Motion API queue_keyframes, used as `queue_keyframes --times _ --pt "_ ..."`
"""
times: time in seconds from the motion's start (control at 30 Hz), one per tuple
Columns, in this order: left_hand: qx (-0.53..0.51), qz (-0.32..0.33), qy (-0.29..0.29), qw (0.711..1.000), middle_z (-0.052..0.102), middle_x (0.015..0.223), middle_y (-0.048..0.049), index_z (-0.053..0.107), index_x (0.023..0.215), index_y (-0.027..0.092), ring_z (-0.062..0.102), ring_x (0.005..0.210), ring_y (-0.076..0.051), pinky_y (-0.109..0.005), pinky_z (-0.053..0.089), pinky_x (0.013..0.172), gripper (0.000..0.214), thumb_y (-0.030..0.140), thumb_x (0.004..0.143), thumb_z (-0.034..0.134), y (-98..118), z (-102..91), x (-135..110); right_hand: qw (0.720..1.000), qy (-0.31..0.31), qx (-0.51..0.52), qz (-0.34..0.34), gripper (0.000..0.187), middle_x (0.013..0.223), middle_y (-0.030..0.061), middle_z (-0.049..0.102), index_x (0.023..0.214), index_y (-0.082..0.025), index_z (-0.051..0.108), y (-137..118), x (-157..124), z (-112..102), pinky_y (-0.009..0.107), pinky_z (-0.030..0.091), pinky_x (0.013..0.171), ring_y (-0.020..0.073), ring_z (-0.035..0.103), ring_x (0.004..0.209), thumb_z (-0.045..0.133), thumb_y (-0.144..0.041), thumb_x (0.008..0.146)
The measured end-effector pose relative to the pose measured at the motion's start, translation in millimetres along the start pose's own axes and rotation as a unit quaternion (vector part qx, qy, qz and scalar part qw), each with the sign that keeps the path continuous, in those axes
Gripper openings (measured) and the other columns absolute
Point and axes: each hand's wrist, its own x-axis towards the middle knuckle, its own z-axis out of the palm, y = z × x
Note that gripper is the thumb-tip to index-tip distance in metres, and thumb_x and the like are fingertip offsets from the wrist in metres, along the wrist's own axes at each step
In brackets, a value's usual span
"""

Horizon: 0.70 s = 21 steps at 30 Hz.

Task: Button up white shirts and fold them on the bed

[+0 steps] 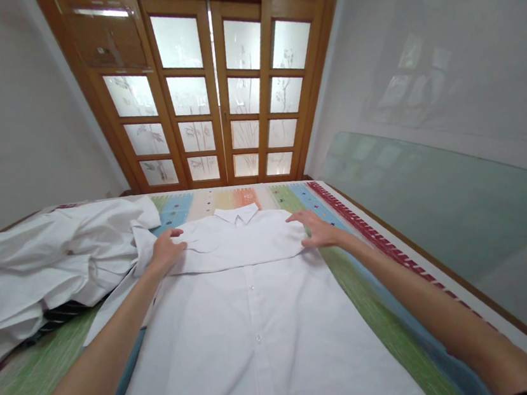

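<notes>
A white button-up shirt (255, 326) lies flat, front up, on a bed with a striped multicoloured sheet (381, 298). Its collar (237, 214) points toward the far end. Both sleeves are folded across the chest into a band (236, 249). My left hand (167, 249) rests on the left end of that folded band, fingers curled over the cloth. My right hand (315, 229) lies flat on the right end, fingers stretched out.
A heap of white clothes (46, 269) lies on the bed's left side, with a dark striped piece (59, 315) under it. Wooden doors with frosted glass panes (216, 88) stand beyond the bed. A white wall with a glass panel (437, 202) runs along the right.
</notes>
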Motion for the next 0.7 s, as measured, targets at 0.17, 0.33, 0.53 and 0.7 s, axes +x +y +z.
queue_keyframes --times 0.17,0.33,0.53,0.7 --pt "-0.028 -0.045 0.016 0.998 0.069 0.102 -0.0081 0.061 0.084 0.02 0.064 0.097 -0.026 -0.034 0.047 0.087 0.027 0.014 0.057 0.065 3.5 4.1 2.8 0.988 -0.011 -0.156 -0.005 0.056 0.137 0.0161 0.048 0.13 -0.018 0.054 -40.6 -21.8 11.5 0.046 0.033 0.101 0.0337 0.043 0.121 0.062 -0.021 0.075" --pt "0.021 -0.042 0.025 0.999 0.068 0.097 -0.0092 0.059 0.076 0.02 0.063 0.101 -0.029 -0.037 0.046 0.089 0.025 0.008 0.054 0.059 4.6 9.2 0.0 0.966 -0.056 -0.249 0.034 0.033 0.117 0.0205 0.059 0.116 -0.013 0.06 -47.8 -17.2 22.8 0.04 0.043 0.083 0.0311 0.052 0.104 0.039 -0.011 0.09" --pt "-0.01 -0.042 0.051 0.998 0.069 0.093 -0.0063 0.061 0.076 0.021 0.063 0.098 -0.027 -0.036 0.046 0.09 0.024 0.009 0.055 0.06 11.8 6.4 -5.4 0.957 -0.054 -0.268 0.097 0.032 0.111 0.0174 0.059 0.106 -0.015 0.06 -41.5 -7.5 26.3 0.032 0.044 0.071 0.025 0.057 0.092 0.031 -0.009 0.094" --pt "-0.116 -0.057 0.104 0.986 0.07 0.097 -0.0058 0.067 0.084 0.019 0.063 0.1 -0.026 -0.035 0.047 0.09 0.023 0.019 0.061 0.067 39.9 -4.3 -3.1 0.958 -0.05 -0.266 0.1 0.032 0.111 0.0168 0.059 0.105 -0.016 0.059 -46.2 -4.7 24.7 0.03 0.044 0.07 0.0255 0.057 0.098 0.03 -0.007 0.094"
